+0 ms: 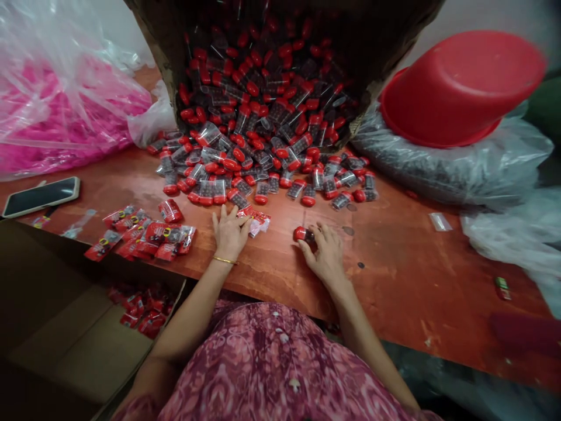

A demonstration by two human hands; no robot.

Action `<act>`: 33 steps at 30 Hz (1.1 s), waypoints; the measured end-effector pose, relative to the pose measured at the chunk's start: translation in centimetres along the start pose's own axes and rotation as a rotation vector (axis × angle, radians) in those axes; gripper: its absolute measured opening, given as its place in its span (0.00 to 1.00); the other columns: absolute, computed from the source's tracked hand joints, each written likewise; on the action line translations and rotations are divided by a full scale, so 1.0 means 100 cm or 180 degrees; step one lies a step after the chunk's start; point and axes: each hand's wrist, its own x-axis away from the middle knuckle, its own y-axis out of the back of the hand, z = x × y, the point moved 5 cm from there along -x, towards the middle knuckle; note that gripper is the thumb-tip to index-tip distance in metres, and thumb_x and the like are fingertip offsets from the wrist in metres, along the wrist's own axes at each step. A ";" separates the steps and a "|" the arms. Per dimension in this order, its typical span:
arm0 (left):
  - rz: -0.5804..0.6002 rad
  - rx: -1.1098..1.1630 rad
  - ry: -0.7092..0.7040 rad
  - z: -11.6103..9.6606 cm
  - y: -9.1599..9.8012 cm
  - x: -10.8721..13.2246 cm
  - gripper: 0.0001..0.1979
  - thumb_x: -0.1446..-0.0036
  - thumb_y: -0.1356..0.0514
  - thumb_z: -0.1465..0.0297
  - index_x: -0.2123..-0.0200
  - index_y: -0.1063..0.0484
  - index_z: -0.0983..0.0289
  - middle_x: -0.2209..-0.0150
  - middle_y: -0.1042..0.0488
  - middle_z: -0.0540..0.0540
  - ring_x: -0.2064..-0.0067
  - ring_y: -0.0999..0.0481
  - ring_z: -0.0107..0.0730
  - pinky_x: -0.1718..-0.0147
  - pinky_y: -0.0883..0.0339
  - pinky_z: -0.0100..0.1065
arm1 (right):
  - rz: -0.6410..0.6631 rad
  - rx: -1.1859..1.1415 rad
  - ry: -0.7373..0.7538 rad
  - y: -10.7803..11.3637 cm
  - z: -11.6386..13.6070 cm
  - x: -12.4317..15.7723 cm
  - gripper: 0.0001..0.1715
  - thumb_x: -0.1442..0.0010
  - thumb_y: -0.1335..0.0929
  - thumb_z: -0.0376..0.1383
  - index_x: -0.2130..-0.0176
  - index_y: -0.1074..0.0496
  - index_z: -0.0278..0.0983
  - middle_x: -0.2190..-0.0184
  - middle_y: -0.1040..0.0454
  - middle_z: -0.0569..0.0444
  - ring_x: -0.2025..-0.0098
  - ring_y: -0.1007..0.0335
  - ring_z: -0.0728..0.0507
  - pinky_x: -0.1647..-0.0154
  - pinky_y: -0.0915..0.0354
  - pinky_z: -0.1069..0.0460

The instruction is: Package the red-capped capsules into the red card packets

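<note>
My left hand lies palm down on the table, its fingers spread. Its fingertips reach the edge of a small stack of red printed cards or packets. Between the thumb and fingers of my right hand is a small clear container with a red cap, lying on its side. Part of this container is hidden by the fingers. Beyond both hands a large heap of similar red-capped containers spills from a tipped carton. To the left of my left hand are several red filled packets.
A phone and a bag of pink material are on the left. Below the table edge stands an open carton holding red packets. At the right, a red bucket rests upside down on a plastic bag of dark pieces.
</note>
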 end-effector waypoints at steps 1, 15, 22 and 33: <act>-0.0035 0.0039 0.0014 -0.001 0.000 0.002 0.11 0.46 0.42 0.64 0.65 0.20 0.58 0.47 0.29 0.60 0.37 0.44 0.57 0.41 0.62 0.60 | -0.0132 -0.0149 -0.0003 0.005 0.004 -0.002 0.22 0.40 0.38 0.45 0.53 0.30 0.34 0.49 0.31 0.39 0.47 0.38 0.34 0.48 0.43 0.39; -0.0295 0.1997 0.0518 -0.035 0.011 0.025 0.15 0.52 0.36 0.62 0.59 0.23 0.57 0.50 0.26 0.56 0.43 0.34 0.45 0.42 0.48 0.46 | 0.0241 -0.3784 -0.1178 -0.027 0.078 -0.041 0.17 0.46 0.34 0.49 0.73 0.32 0.39 0.77 0.32 0.58 0.73 0.37 0.49 0.67 0.38 0.53; 0.1348 0.3749 0.2182 -0.037 -0.017 0.045 0.20 0.61 0.33 0.54 0.71 0.24 0.65 0.75 0.24 0.53 0.74 0.27 0.28 0.80 0.36 0.25 | -0.0078 -0.2891 -0.0740 -0.010 0.076 -0.023 0.15 0.40 0.39 0.44 0.75 0.36 0.39 0.79 0.38 0.58 0.75 0.43 0.49 0.72 0.43 0.53; 0.0903 0.4322 0.2473 -0.041 -0.024 0.058 0.15 0.64 0.29 0.64 0.74 0.27 0.66 0.73 0.23 0.51 0.72 0.26 0.26 0.69 0.32 0.28 | -0.0279 -0.2651 -0.0533 -0.012 0.082 -0.005 0.12 0.38 0.41 0.40 0.70 0.35 0.40 0.74 0.34 0.55 0.71 0.38 0.46 0.67 0.40 0.51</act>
